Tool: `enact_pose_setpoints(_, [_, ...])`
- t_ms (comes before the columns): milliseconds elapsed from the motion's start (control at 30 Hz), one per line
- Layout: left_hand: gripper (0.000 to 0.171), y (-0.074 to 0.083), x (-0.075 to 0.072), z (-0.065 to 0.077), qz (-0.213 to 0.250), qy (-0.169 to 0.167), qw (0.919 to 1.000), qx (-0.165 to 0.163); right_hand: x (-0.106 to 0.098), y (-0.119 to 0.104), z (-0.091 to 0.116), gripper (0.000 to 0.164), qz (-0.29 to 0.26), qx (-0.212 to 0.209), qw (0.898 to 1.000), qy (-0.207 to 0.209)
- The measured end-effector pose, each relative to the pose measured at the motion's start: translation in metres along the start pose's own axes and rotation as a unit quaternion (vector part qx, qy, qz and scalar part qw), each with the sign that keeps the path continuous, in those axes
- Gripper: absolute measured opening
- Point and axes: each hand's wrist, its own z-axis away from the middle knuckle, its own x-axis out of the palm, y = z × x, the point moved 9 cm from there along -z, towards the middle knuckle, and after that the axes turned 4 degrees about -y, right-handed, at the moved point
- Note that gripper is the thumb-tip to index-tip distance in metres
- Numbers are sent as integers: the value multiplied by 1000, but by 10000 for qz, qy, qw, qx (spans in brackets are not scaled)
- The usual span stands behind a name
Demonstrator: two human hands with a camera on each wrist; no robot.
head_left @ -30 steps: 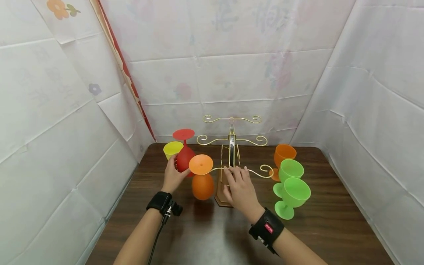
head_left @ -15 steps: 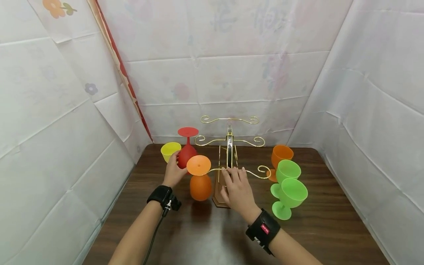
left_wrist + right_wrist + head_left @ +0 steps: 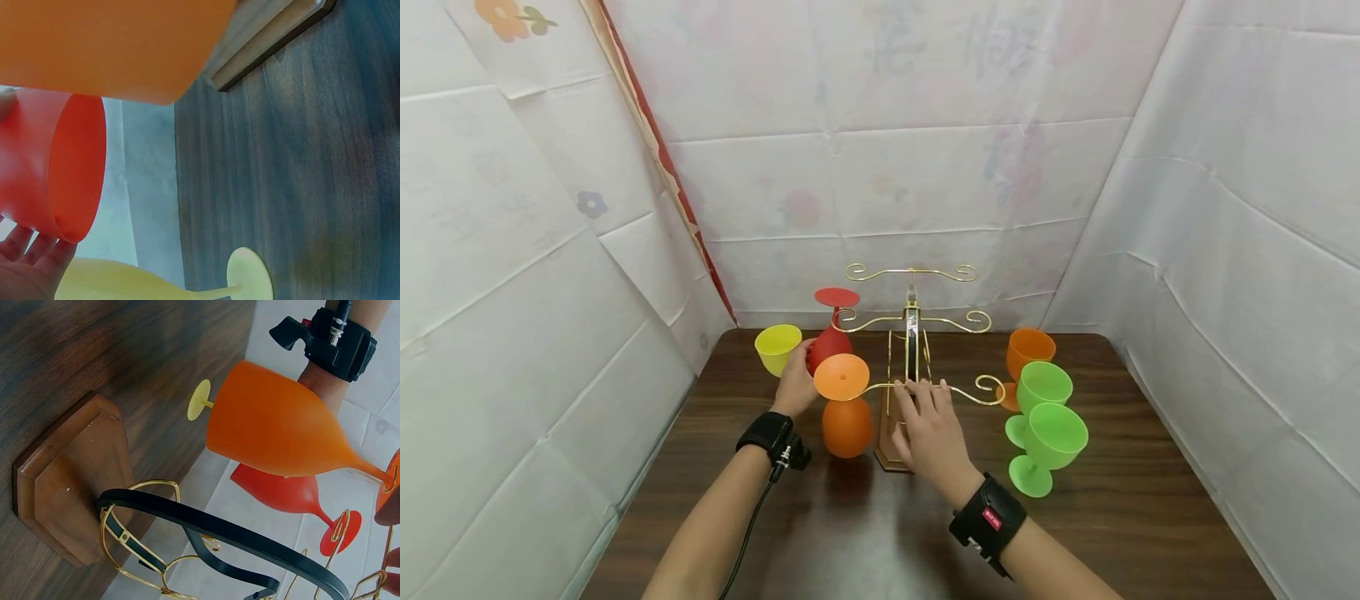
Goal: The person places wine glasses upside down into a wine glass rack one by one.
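An upside-down red goblet [image 3: 831,348] is held by its bowl in my left hand [image 3: 795,385]; in the left wrist view, fingers and thumb lie on opposite sides of the bowl [image 3: 31,159]. Its stem overlaps the left scroll of the middle arm on the gold wire rack [image 3: 912,342]. An orange goblet [image 3: 847,429] hangs upside down from the front arm's left end, partly in front of the red one. My right hand [image 3: 931,437] rests its fingers on the middle of that front arm, beside the orange goblet's foot [image 3: 389,481].
A yellow goblet [image 3: 777,350] stands upright just left of my left hand. Right of the rack stand an orange goblet [image 3: 1030,352] and two green goblets [image 3: 1055,437]. The rack's wooden base [image 3: 891,454] sits on the dark wood table [image 3: 1120,500]. White sheets [image 3: 880,183] enclose the table.
My left hand has carried the red goblet rightward, away from the yellow goblet and up to the rack's middle arm. The right hand stays on the front arm. The head view has shifted slightly.
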Motion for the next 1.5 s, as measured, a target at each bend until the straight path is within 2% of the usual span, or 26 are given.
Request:
enact_pose_setpoints(300, [70,5,4,-3,-75,-318,9994,130,0,-2,-3,52,58,-39,9999,103])
enact_pose_setpoints(467, [72,5,7,-2,-103,-442,9989,81,1,-2,-4,53,67,-36,10000,63])
enact_pose_setpoints(733, [67,5,14,3,-79,-451,9989,113,2,-1,-4,52,64,48,10000,-41])
enact_pose_setpoints(933, [68,5,17,4,-83,-544,9985,-43,3,0,-2,52,64,88,9999,-83])
enact_pose_setpoints(1167, [72,6,19,4,-117,-603,9980,170,4,1,0,52,44,142,9999,-83])
enact_pose_setpoints(1400, [73,4,16,7,209,-523,9983,163,5,2,1,53,99,165,9998,-112])
enact_pose_setpoints(1500, [73,4,14,8,371,-480,9977,296,4,1,1,53,97,148,9998,-76])
